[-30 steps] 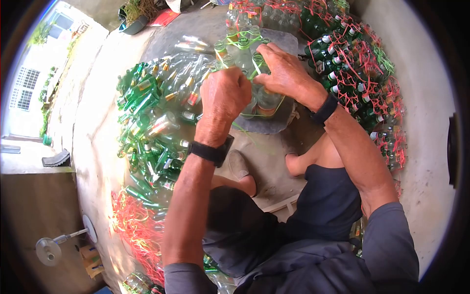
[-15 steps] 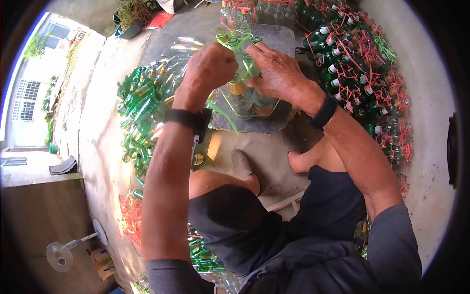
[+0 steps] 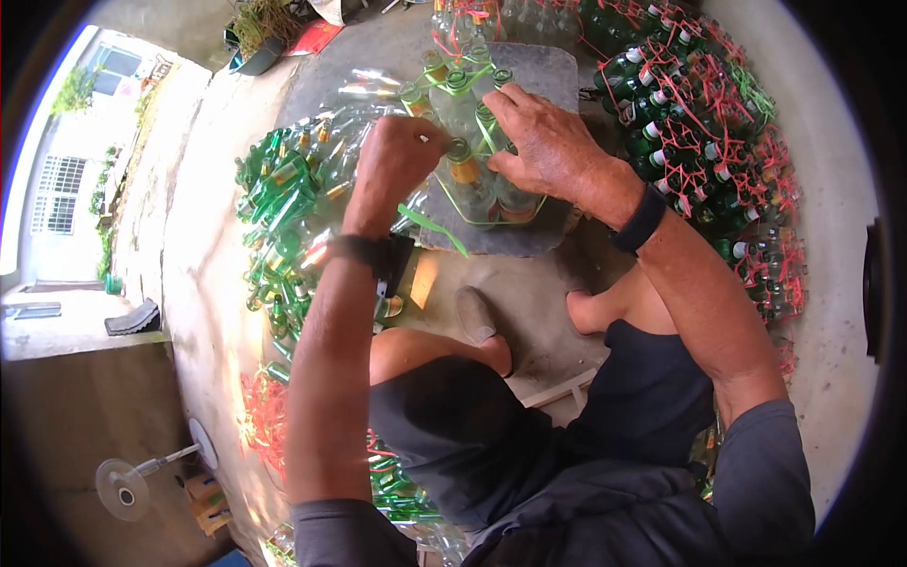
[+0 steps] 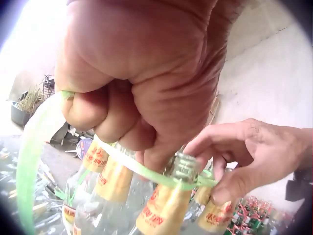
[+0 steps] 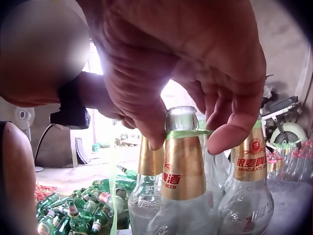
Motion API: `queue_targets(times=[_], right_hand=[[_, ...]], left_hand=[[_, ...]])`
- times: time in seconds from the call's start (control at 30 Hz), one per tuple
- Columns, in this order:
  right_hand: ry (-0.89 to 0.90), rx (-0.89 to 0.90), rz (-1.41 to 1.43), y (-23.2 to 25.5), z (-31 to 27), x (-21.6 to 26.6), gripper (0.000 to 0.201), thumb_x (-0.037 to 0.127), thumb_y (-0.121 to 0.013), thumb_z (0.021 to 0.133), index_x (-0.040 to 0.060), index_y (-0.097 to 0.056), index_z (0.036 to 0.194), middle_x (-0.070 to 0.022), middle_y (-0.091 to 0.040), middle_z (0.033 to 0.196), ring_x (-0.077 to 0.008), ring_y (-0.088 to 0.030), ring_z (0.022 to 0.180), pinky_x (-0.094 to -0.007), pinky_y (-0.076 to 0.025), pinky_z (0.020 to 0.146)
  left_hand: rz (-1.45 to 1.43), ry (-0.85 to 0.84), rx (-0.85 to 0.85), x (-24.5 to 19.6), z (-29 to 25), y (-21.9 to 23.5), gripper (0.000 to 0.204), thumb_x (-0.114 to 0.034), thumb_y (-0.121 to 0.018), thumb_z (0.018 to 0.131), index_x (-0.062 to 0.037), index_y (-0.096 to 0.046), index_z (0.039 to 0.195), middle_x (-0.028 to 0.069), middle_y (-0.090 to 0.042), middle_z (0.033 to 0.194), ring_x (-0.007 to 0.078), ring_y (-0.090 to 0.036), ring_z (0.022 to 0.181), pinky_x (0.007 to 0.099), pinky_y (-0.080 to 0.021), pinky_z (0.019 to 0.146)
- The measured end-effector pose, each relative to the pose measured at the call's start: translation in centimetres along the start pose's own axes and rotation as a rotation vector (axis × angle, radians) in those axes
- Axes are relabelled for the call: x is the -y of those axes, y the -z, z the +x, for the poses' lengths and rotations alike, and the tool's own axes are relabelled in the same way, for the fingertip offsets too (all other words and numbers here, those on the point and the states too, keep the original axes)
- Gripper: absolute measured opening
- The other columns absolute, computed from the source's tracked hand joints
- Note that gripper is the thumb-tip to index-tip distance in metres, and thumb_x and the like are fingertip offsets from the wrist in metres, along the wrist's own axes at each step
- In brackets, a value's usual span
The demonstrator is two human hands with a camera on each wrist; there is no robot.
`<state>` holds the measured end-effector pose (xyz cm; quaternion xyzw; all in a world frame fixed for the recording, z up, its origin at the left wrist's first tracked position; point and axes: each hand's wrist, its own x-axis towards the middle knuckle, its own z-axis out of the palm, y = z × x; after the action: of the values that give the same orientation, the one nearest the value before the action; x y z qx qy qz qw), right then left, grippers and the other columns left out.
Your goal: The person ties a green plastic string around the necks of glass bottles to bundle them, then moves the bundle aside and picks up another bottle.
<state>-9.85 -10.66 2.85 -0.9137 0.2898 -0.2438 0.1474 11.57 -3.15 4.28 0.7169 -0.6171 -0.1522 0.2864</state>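
Glass bottles with gold neck labels [image 3: 463, 170] stand grouped upright on a dark slab [image 3: 553, 80], a light green strap [image 3: 430, 227] running round their necks. Curled fingers of my left hand [image 3: 397, 161] grip this strap [image 4: 29, 161] just left of the group, and its loose tail hangs below. My right hand [image 3: 553, 142] is over the group's right side; in the right wrist view its thumb and fingers [image 5: 225, 139] lie on either side of one bottle neck [image 5: 181, 120], holding the strap there. In the left wrist view, the right thumb touches a neck beside the strap.
Loose green bottles [image 3: 283, 184] and clear ones lie on the floor to the left, with red strapping [image 3: 265, 416] nearer me. Dark bottles bound in red strap [image 3: 661, 123] stand along the right wall. A fan [image 3: 123, 487] is at the lower left.
My left hand has moved left, away from my right hand, and lately dropped a little. More of the strap's tail shows below it. My right hand stays over the bottle necks.
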Motion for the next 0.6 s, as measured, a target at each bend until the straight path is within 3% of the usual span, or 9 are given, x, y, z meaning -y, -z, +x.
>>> queue_targets(times=[0.03, 0.1, 0.13, 0.2, 0.27, 0.37, 0.43, 0.5, 0.6], right_hand=[[-0.002, 0.007, -0.018, -0.1, 0.0, 0.0, 0.059, 0.018, -0.078, 0.079, -0.0010, -0.052, 0.129, -0.0197, -0.060, 0.118, -0.0423, -0.064, 0.110, -0.0488, -0.055, 0.091], [-0.005, 0.007, -0.034, -0.1, 0.1, 0.0, 0.060, 0.018, -0.078, 0.079, -0.0015, -0.052, 0.129, -0.0200, -0.060, 0.118, -0.0422, -0.064, 0.109, -0.0483, -0.055, 0.092], [-0.007, 0.001, -0.022, -0.1, 0.0, 0.0, 0.059, 0.018, -0.078, 0.078, -0.0012, -0.053, 0.128, -0.0197, -0.060, 0.118, -0.0417, -0.064, 0.109, -0.0481, -0.055, 0.091], [-0.002, -0.004, -0.011, -0.1, -0.2, 0.0, 0.058, 0.018, -0.079, 0.078, -0.0010, -0.054, 0.127, -0.0193, -0.060, 0.118, -0.0411, -0.064, 0.109, -0.0478, -0.056, 0.091], [0.114, -0.160, -0.023, -0.2, -0.5, -0.2, 0.030, 0.010, -0.069, 0.077, 0.0000, -0.057, 0.103, -0.0163, -0.061, 0.110, -0.0379, -0.066, 0.105, -0.0507, -0.058, 0.083], [0.174, -0.253, -0.107, 0.5, -0.5, 0.0, 0.025, 0.013, -0.070, 0.076, 0.0016, -0.059, 0.095, -0.0152, -0.061, 0.102, -0.0377, -0.067, 0.099, -0.0494, -0.058, 0.080], [0.127, -0.162, -0.101, 1.0, -1.0, 0.3, 0.023, 0.015, -0.071, 0.077, 0.0024, -0.060, 0.093, -0.0158, -0.064, 0.096, -0.0383, -0.068, 0.095, -0.0495, -0.058, 0.078], [0.082, -0.074, -0.098, 1.3, -1.2, 0.3, 0.022, 0.018, -0.072, 0.079, 0.0031, -0.061, 0.091, -0.0163, -0.066, 0.091, -0.0388, -0.069, 0.090, -0.0496, -0.057, 0.077], [-0.025, 0.033, -0.125, 1.3, -1.8, 0.1, 0.036, 0.030, -0.081, 0.082, 0.0064, -0.067, 0.105, -0.0172, -0.071, 0.087, -0.0392, -0.070, 0.084, -0.0483, -0.055, 0.074]], left_hand=[[0.003, -0.003, 0.001, 0.0, -0.5, -0.2, 0.021, -0.020, -0.077, 0.087, -0.0039, -0.081, 0.100, 0.0100, -0.076, 0.077, 0.0140, -0.067, 0.067, 0.0335, -0.054, 0.065], [-0.203, 0.187, -0.068, -0.4, -1.5, -0.5, 0.024, -0.020, -0.078, 0.088, -0.0037, -0.081, 0.105, 0.0053, -0.071, 0.072, 0.0085, -0.059, 0.062, 0.0289, -0.047, 0.056], [-0.259, 0.242, -0.085, -0.9, -1.9, -0.6, 0.027, -0.021, -0.077, 0.090, -0.0002, -0.079, 0.107, 0.0008, -0.066, 0.069, 0.0051, -0.050, 0.059, 0.0255, -0.038, 0.050], [-0.337, 0.253, -0.145, -0.7, -2.6, -1.6, 0.028, -0.022, -0.078, 0.090, 0.0022, -0.078, 0.105, -0.0006, -0.064, 0.069, 0.0047, -0.049, 0.059, 0.0252, -0.037, 0.050], [-0.304, 0.293, -0.251, -0.2, -2.9, -2.4, 0.033, -0.023, -0.079, 0.090, 0.0084, -0.075, 0.100, -0.0037, -0.060, 0.068, 0.0039, -0.048, 0.060, 0.0239, -0.035, 0.050], [-0.494, 0.340, -0.261, -0.2, -3.3, -3.5, 0.033, -0.024, -0.078, 0.091, 0.0077, -0.075, 0.102, -0.0042, -0.059, 0.067, 0.0029, -0.046, 0.059, 0.0239, -0.032, 0.049], [-0.533, 0.312, -0.234, 0.3, -3.7, -3.7, 0.031, -0.023, -0.075, 0.094, 0.0062, -0.075, 0.103, -0.0056, -0.055, 0.065, 0.0022, -0.042, 0.055, 0.0240, -0.029, 0.047], [-0.692, 0.424, -0.180, 0.5, -3.9, -3.6, 0.032, -0.021, -0.071, 0.094, 0.0103, -0.075, 0.096, -0.0026, -0.057, 0.066, 0.0042, -0.045, 0.059, 0.0262, -0.034, 0.051], [-0.792, 0.404, -0.144, 0.4, -4.3, -3.8, 0.031, -0.024, -0.070, 0.096, 0.0058, -0.076, 0.096, -0.0072, -0.047, 0.062, 0.0019, -0.037, 0.055, 0.0248, -0.026, 0.048]])
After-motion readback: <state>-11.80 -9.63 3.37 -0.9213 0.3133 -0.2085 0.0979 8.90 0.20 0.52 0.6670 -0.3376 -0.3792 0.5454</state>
